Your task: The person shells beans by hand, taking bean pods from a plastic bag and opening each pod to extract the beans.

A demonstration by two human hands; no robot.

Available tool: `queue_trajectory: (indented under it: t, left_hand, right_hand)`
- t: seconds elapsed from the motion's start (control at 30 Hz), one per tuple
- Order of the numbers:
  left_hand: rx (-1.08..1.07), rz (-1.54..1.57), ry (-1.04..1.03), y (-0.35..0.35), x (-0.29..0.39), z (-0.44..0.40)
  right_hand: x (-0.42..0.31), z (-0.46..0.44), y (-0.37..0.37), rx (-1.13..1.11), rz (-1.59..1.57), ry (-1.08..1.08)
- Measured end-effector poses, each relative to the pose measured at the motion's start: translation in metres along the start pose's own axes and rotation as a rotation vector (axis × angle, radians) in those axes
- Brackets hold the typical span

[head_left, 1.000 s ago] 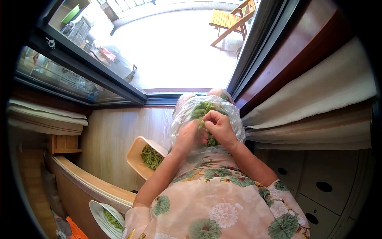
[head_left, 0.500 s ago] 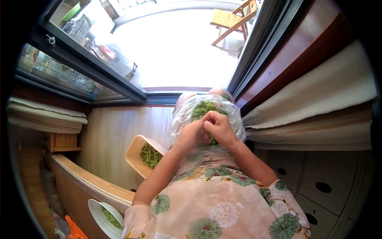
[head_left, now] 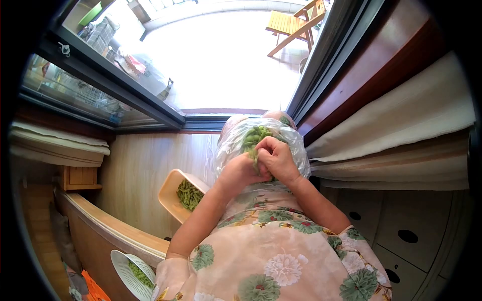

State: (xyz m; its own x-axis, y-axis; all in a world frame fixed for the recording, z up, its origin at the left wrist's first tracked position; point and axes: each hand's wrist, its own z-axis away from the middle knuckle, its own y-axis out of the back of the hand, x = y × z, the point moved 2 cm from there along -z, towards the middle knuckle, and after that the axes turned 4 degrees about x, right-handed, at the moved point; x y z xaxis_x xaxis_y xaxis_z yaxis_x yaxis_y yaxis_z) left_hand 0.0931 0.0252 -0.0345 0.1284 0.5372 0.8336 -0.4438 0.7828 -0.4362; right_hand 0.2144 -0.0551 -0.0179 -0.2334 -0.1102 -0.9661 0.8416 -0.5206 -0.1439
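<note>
A clear plastic bag (head_left: 228, 145) rests on my lap, with green edamame pods (head_left: 258, 135) heaped in it. Over the bag my hands meet. My left hand (head_left: 242, 171) is closed around a green edamame pod (head_left: 254, 159) that sticks up between the hands. The fingers of my right hand (head_left: 277, 159) are bent and pinched at the top of that pod. My own fingers partly cover the pod, so its full shape is hidden.
A beige bin (head_left: 170, 198) with green pods or hulls stands on the floor to my left. A white colander (head_left: 123, 271) holding shelled green beans is at lower left, by a curved wooden edge (head_left: 115, 220). Ahead are a sliding door frame (head_left: 115, 83) and a wooden chair (head_left: 288, 25).
More of a green pod now shows between my hands. My left hand has turned slightly and sits a little lower; the right has barely moved.
</note>
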Motion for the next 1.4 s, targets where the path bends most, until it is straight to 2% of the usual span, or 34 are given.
queue_trajectory:
  t: [0.07,0.17,0.27,0.47,0.57,0.67,0.77,0.87,0.97,1.17,1.4]
  left_hand:
    - [0.012,0.280,0.116,-0.009,0.009,0.007]
    - [-0.030,0.484,0.196,-0.012,0.016,0.009]
    - [-0.047,0.516,0.165,-0.011,0.014,0.010]
    - [0.101,0.296,0.136,-0.010,0.006,0.011]
    - [0.124,0.355,0.144,-0.010,0.008,0.012]
    - [0.177,0.110,0.090,-0.008,0.000,0.010]
    - [0.167,0.011,0.077,-0.006,0.001,0.010]
    - [0.191,0.016,0.038,-0.009,0.007,0.011]
    - [0.214,-0.001,0.017,-0.006,0.006,0.010]
    - [0.253,-0.053,0.005,-0.004,0.003,0.009]
    - [0.240,0.109,0.058,-0.002,0.002,0.008]
  right_hand:
    - [-0.004,0.003,0.001,0.033,-0.012,-0.041]
    - [0.003,-0.001,0.005,0.117,0.164,0.145]
    - [0.010,-0.006,0.010,0.181,0.165,0.166]
    - [0.008,-0.006,0.010,0.166,0.113,0.166]
    - [0.012,-0.007,0.010,0.166,0.051,0.108]
    - [0.008,-0.006,0.010,0.153,0.018,0.066]
    - [0.009,-0.005,0.008,0.142,-0.007,0.078]
    - [-0.005,0.001,0.005,0.117,-0.129,-0.011]
    - [0.003,0.001,0.006,-0.024,-0.009,0.041]
    - [0.000,0.004,0.005,-0.041,-0.182,-0.043]
    - [-0.006,0.006,0.004,-0.090,-0.266,-0.052]
